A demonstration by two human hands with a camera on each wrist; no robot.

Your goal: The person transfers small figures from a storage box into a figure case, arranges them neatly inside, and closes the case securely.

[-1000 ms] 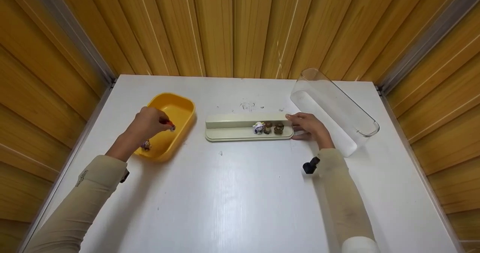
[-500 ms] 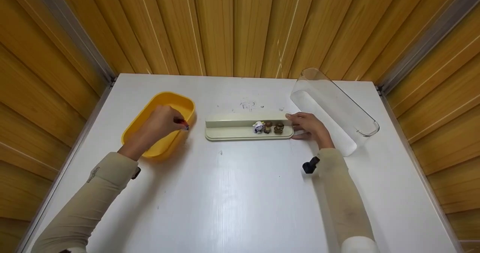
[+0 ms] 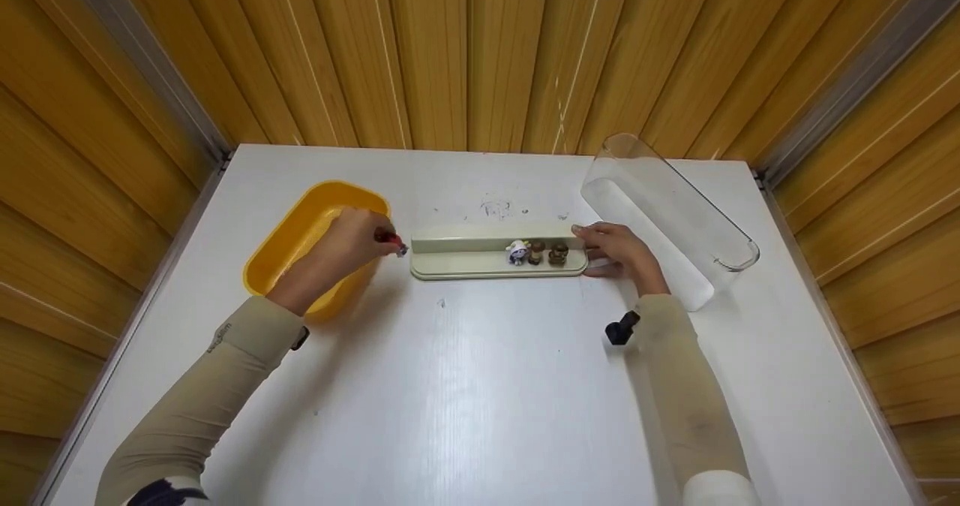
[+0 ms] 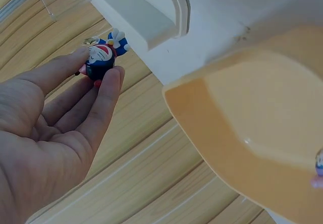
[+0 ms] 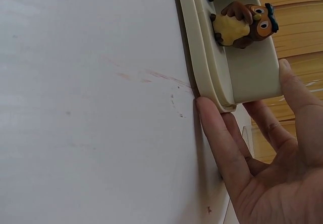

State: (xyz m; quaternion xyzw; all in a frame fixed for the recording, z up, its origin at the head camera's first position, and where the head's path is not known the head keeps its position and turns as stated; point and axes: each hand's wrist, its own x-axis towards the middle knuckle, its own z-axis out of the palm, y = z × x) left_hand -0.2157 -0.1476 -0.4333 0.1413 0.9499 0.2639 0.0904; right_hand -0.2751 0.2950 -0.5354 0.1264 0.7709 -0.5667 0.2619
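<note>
My left hand (image 3: 337, 247) pinches a small toy figurine (image 4: 103, 57) between thumb and fingertips, at the left end of a cream stepped display base (image 3: 457, 263). The figurine has a white face, red mouth and blue limbs. My right hand (image 3: 619, 252) holds the base's right end, thumb at the upper step and other fingers around the front corner. Toward that end stand a white figurine (image 3: 517, 252), a brown-haired figurine (image 3: 535, 254) and an owl figurine (image 5: 239, 24). A yellow bin (image 3: 259, 262) lies under my left forearm; one more figurine (image 4: 319, 163) shows inside it.
On the right, behind my right hand, a long clear plastic cover (image 3: 675, 206) lies angled on the white table (image 3: 480, 401). Wooden slatted walls (image 3: 435, 55) enclose the table at the back and sides.
My left hand has carried the figurine rightward, from over the yellow bin to the left end of the display base. My right hand keeps its place at the base's right end.
</note>
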